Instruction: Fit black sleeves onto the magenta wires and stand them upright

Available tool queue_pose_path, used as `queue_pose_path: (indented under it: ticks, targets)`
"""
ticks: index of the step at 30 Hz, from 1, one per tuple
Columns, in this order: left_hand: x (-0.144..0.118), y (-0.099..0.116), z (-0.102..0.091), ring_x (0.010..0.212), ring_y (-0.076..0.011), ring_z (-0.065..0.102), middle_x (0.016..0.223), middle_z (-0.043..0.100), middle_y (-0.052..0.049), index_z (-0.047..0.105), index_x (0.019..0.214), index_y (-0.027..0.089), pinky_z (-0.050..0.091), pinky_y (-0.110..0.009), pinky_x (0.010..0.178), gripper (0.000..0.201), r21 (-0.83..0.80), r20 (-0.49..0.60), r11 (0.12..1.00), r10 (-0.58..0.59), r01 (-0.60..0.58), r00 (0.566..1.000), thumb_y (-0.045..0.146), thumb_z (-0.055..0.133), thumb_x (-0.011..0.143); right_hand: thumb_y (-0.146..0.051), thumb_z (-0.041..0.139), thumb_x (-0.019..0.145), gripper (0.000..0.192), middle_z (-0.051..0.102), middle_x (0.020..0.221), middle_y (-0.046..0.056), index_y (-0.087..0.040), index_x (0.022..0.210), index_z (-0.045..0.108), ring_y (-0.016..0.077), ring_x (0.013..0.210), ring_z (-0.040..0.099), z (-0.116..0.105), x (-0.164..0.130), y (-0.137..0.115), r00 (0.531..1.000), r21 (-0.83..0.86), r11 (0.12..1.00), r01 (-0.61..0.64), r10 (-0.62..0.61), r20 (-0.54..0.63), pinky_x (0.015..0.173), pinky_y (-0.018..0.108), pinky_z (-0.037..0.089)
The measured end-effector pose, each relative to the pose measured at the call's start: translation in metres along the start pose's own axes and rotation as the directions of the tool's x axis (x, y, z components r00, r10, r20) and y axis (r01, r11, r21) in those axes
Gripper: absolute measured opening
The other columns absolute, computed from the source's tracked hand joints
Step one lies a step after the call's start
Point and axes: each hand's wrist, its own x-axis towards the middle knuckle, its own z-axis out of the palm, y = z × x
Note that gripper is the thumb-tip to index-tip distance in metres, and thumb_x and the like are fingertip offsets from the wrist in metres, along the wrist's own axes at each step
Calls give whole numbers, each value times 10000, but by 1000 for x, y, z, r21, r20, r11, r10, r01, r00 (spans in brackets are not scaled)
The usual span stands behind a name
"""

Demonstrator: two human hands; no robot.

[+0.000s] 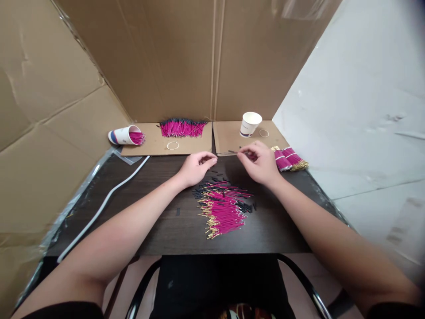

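Note:
A loose heap of pink wires with gold tips [222, 210] lies on the dark table [159, 221], mixed with small black sleeves [202, 189]. My left hand [195, 167] hovers just above the heap's far edge, fingers pinched together; whether it holds a small piece I cannot tell. My right hand [260, 163] pinches a thin wire [232, 153] that points left toward my left hand.
Finished pink wires with black ends [182, 128] lie on cardboard at the back. A tipped cup of wires [125, 136] sits back left, an upright paper cup [249, 123] back right. Banded bundles [288, 159] lie right. A white cable [109, 195] runs along the left. Rubber bands [172, 145] lie nearby.

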Motion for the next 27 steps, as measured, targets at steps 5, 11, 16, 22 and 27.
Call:
queue_pose_path:
  ticks: [5, 11, 16, 22, 27]
  targets:
    - [0, -1, 0, 773, -188, 635, 882, 792, -55, 852, 1018, 169, 531, -341, 799, 189, 124, 0, 992, 0, 0, 1000, 335, 787, 957, -301, 759, 956, 192, 543, 587, -13, -228, 782, 728, 218, 589, 524, -15, 16, 29, 964, -223, 938, -264, 261, -41, 691, 387, 414]
    - [-2, 3, 1, 760, -186, 627, 869, 788, -41, 846, 961, 176, 523, -345, 804, 158, 171, 3, 985, -16, 15, 1000, 315, 772, 967, -285, 771, 942, 159, 686, 631, 34, -223, 795, 771, 267, 658, 638, -13, 18, 44, 900, -395, 825, -405, 435, -16, 721, 389, 437]
    - [-2, 4, 3, 773, -186, 638, 865, 786, -37, 845, 955, 177, 530, -349, 826, 109, 186, -2, 982, -23, 24, 1000, 263, 780, 968, -313, 765, 951, 179, 753, 705, 68, -216, 808, 811, 313, 776, 724, -8, 18, 44, 891, -453, 796, -402, 453, 6, 774, 399, 486]
    - [-2, 0, 3, 771, -181, 640, 864, 788, -35, 846, 941, 178, 518, -340, 800, 84, 224, 13, 974, 17, -19, 1000, 230, 784, 967, -354, 726, 988, 260, 736, 667, 62, -216, 780, 799, 303, 752, 715, -7, 20, 38, 884, -460, 795, -395, 466, 46, 804, 393, 495]
    - [-2, -3, 3, 767, -178, 639, 876, 794, -36, 847, 949, 179, 506, -338, 781, 86, 248, 20, 968, 46, -50, 999, 229, 780, 969, -330, 695, 997, 268, 742, 692, 65, -205, 778, 785, 266, 691, 668, -13, 22, 31, 883, -470, 795, -385, 466, 65, 718, 372, 450]
